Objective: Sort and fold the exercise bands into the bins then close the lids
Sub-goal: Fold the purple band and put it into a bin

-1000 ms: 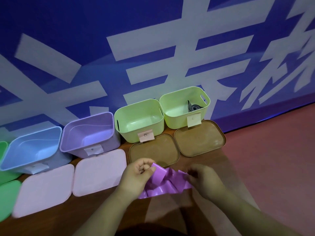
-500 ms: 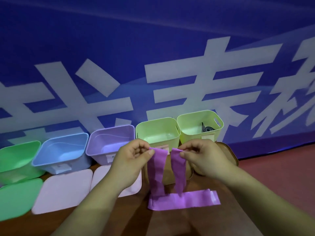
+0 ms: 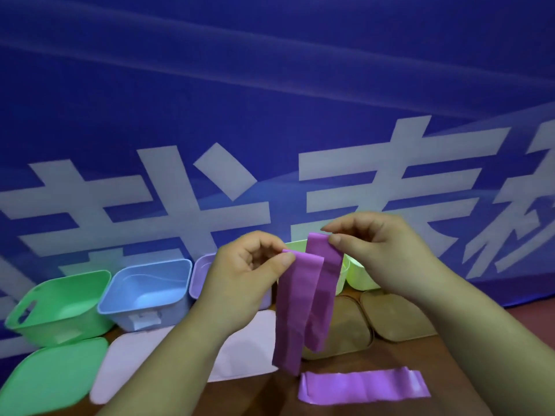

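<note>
The row of open bins stands at the back of the worktop (image 3: 258, 397), against a blue banner (image 3: 270, 115) with white characters.

1. Lower left of the frame: a green bin (image 3: 60, 304), with a green lid (image 3: 51, 373) lying flat in front of it.
2. Next right: a blue bin (image 3: 147, 292), with a pink lid (image 3: 129, 358) in front of it.
3. Next right: a purple bin (image 3: 200, 274), partly hidden by the left hand (image 3: 249, 280). A second pink lid (image 3: 246, 349) lies in front of it, under the left forearm.
4. Centre: the left hand is raised, thumb and index fingers pinching the top of one strip of a purple exercise band (image 3: 295, 310).
5. The band hangs above the worktop in two strips, in front of a lime-green bin (image 3: 293, 246) and a brown lid (image 3: 345, 334).
6. The right hand (image 3: 378, 250) is slightly higher, thumb and fingers pinching the top of the other strip.
7. Right of centre: a second lime-green bin (image 3: 360, 277), with a second brown lid (image 3: 396, 319) in front of it.
8. Lower right of centre: a second purple band (image 3: 363, 387) lies flat on the worktop, just below the hanging strips.
</note>
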